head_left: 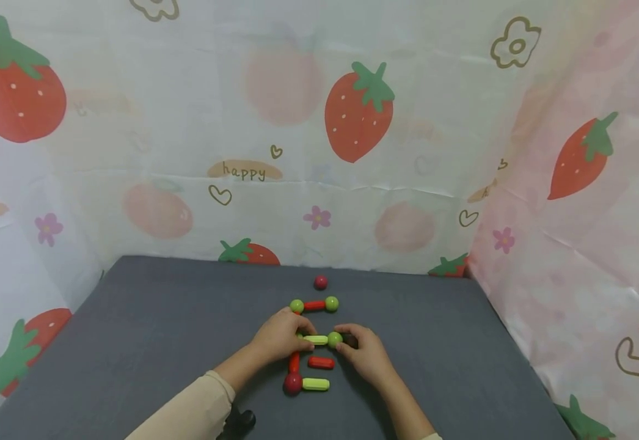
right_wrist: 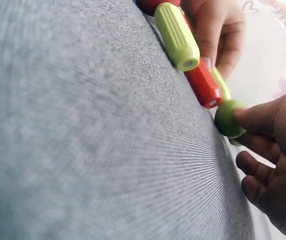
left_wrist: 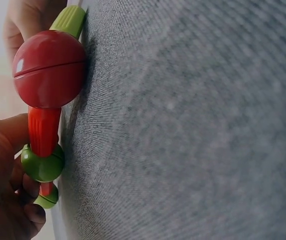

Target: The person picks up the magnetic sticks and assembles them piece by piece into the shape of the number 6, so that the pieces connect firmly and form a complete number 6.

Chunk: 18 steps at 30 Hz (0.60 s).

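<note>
Toy rods and balls lie joined on a grey mat (head_left: 160, 342). My left hand (head_left: 281, 336) curls round a green ball (left_wrist: 42, 165) at the left end of a yellow-green rod (head_left: 315, 339); that ball is hidden under the hand in the head view. A red rod (left_wrist: 43, 131) runs from it to a dark red ball (left_wrist: 49, 67). My right hand (head_left: 366, 357) pinches another green ball (head_left: 334, 340) against the same rod's right end, thumb (right_wrist: 263, 115) on the ball (right_wrist: 229, 119).
Farther back lies a red rod (head_left: 314, 305) with a green ball at each end, and beyond it a loose red ball (head_left: 321, 282). Nearer me are a loose red rod (head_left: 321, 362) and a yellow-green rod (head_left: 316, 384). Strawberry-print curtains (head_left: 352, 122) wall the mat in.
</note>
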{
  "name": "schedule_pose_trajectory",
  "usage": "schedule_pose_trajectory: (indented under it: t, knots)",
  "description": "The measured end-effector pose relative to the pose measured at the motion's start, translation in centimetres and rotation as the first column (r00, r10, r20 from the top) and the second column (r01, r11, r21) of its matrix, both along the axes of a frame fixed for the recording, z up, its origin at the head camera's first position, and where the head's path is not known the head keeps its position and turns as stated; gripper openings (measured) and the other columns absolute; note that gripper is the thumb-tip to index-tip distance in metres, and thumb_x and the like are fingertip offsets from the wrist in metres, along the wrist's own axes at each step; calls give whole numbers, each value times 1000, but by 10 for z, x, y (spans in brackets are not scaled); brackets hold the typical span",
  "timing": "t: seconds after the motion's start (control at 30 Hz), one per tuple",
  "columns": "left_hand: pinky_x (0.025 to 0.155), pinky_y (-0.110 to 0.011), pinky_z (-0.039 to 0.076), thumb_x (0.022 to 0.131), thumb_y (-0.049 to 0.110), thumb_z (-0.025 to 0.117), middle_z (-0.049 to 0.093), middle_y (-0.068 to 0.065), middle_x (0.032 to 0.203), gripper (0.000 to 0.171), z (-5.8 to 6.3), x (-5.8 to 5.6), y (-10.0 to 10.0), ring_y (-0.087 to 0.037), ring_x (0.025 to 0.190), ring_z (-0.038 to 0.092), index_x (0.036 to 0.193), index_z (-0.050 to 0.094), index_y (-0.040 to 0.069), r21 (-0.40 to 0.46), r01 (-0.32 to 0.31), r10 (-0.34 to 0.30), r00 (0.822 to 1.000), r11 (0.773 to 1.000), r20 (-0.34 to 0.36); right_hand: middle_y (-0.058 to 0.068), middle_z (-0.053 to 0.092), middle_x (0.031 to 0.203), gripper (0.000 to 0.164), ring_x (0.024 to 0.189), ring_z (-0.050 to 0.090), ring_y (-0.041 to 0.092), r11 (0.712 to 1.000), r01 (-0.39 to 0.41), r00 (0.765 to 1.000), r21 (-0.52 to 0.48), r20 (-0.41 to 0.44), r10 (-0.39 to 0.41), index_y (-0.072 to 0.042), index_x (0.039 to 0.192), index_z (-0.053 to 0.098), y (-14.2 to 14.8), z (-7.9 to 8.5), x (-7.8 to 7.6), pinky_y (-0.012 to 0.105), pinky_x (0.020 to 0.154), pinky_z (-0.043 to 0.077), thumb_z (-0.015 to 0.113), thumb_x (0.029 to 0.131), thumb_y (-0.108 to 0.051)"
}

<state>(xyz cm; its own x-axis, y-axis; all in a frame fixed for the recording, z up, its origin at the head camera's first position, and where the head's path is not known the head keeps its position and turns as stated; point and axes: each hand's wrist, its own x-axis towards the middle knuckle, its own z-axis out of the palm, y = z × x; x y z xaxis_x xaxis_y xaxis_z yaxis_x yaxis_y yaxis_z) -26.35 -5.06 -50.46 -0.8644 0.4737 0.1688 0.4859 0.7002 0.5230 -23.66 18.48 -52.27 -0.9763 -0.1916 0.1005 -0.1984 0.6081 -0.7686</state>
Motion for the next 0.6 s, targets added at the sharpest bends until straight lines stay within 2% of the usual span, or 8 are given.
schedule_pose_trajectory:
  t: [0.17, 0.3, 0.43, 0.6]
  knots:
    - [76, -31, 47, 82, 28, 88, 75, 12, 88, 17, 0, -1, -1, -10, 86, 52, 97, 82, 23, 1, 1, -1, 1000, 1000, -3, -1, 72, 115, 31, 99, 60, 17, 996, 19, 993, 89, -121, -8, -17, 120, 75, -3, 4, 0, 38, 84, 50, 81, 89, -19]
    - [75, -31, 47, 81, 28, 88, 75, 13, 88, 17, 1, -1, -1, -10, 85, 53, 97, 82, 23, -6, -2, 2, 1000, 1000, -8, -2, 71, 110, 31, 86, 58, 13, 995, -2, 985, 96, -172, 18, -18, 118, 75, -8, 11, 4, 29, 74, 48, 82, 88, -20]
    - [73, -30, 46, 81, 29, 88, 73, 15, 88, 17, 1, -2, -1, -9, 84, 51, 97, 82, 25, -19, -4, 3, 1000, 1000, -10, -1, 70, 108, 31, 78, 55, 11, 994, -75, 987, 82, -134, 85, -16, 119, 74, -12, 17, 9, 26, 67, 46, 82, 89, -21]
    - [70, -28, 44, 82, 30, 87, 73, 16, 87, 16, 0, -2, 0, -9, 81, 49, 97, 82, 26, -19, -5, 5, 1000, 1000, 0, -3, 70, 103, 26, 70, 54, 9, 983, -169, 984, 76, -46, 173, -18, 114, 75, -15, 18, 13, 26, 62, 47, 81, 90, -22]
